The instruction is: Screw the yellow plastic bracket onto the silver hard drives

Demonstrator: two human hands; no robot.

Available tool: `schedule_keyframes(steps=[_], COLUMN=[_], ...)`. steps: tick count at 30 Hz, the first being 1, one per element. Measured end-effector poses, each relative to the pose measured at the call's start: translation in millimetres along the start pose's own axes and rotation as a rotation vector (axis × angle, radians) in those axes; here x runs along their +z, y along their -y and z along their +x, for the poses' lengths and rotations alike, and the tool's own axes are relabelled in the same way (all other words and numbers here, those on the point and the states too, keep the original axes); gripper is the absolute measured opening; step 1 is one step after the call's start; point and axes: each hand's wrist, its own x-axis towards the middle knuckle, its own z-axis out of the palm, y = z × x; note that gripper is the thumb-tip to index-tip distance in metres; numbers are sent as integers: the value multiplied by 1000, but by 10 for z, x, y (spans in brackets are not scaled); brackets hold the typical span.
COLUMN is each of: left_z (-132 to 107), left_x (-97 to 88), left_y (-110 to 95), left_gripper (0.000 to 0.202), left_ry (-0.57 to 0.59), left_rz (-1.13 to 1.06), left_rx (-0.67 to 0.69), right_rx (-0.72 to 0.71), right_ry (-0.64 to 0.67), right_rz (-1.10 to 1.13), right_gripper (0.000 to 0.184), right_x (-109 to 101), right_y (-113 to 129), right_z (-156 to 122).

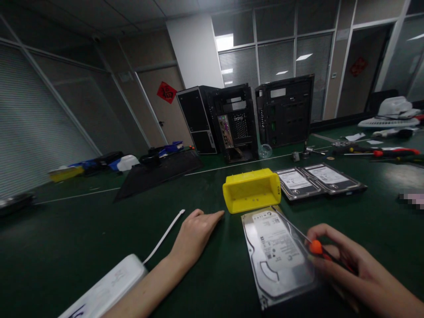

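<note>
A hard disk drive (274,258) with a white label lies flat on the green table in front of me. In my right hand (344,260) is a screwdriver (316,247) with an orange and black handle. Its thin shaft slants across the drive, with the tip by the drive's far edge. My left hand (198,232) rests on the table left of the drive, fingers stretched towards a yellow bin (252,191) and holding nothing that I can see. The bin lies with its opening facing me, just beyond the drive, and a few tiny bits are inside it.
Two more hard drives (336,179) lie right of the bin. A white power strip (109,287) with a cable lies beside my left forearm. Computer cases (236,123) stand at the back. Loose tools (387,153) lie at the far right, and a black panel (159,172) left.
</note>
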Motion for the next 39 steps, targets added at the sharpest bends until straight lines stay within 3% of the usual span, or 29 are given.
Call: schedule_keyframes(steps=[2,5,10,15,20,25,35,39], left_z=[11,48,48,-106,-171,-119,71,159], left_x=[-23,-59,-127,-172,-106,-85,-128,-124], left_y=[-34,-117,-191,-127,-105,-152,-322,-364], left_gripper=[28,26,25,27,32,32,33,26], left_ry=[-19,-59,-2,108,108,90,138,53], left_rz=[-110,-283,-422,-272,-7,122,187,-7], left_rx=[2,-111,-198,-61,104,182,216,117], right_rx=[0,-15,-33,-49,-38,-50,-48,-51], right_ry=[-1,-14,28,-2,42,37,23,5], right_rz=[11,46,37,68,18,4,27,88], right_gripper=[35,36,36,31,29,29,28,25], right_x=[-13,-20,-21,9,-18,-36,1,27], right_y=[-27,-48,-49,-39,-49,-48,-33,-12], right_z=[19,37,39,29,31,36,33,10])
